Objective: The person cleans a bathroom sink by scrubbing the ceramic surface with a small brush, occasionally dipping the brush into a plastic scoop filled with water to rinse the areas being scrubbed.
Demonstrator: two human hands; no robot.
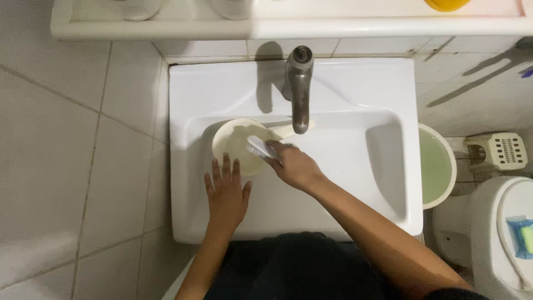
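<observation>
- Head view looks straight down on a white sink (344, 222), where a cream scoop (236, 145) with a round bowl lies in the left part of the basin.
- Its handle points to the right, and the tip ends under the spout of the tap (300, 89).
- Inside the scoop sits the head of a white brush (257, 148), bristles against the inner wall.
- Right hand (294, 165) is closed around the brush, fingers wrapped on its grip, knuckles turned up toward the camera.
- Right forearm runs from the lower right of the picture across the front rim of the sink.
- Left hand (226, 191) lies open and flat, fingers spread, on the front left of the sink; it holds nothing.
- Fingertips of the left hand touch or nearly touch the near edge of the scoop; which of the two cannot be told.
- Metal tap stands at the middle of the back ledge, and its spout reaches forward over the basin.
- White shelf (166, 28) runs along the top of the picture, with pale containers on its left part and a yellow object (447, 4) at its right.
- Green bucket (436, 166) filled with water stands just beside the right side of the sink.
- Cream vented box (499, 150) sits on the floor, right of the bucket.
- White toilet (499, 239) fills the lower right corner, with a blue and green sponge (523, 236) on it.
- Pale tiles (72, 155) cover the wall and floor to the left of the sink.
</observation>
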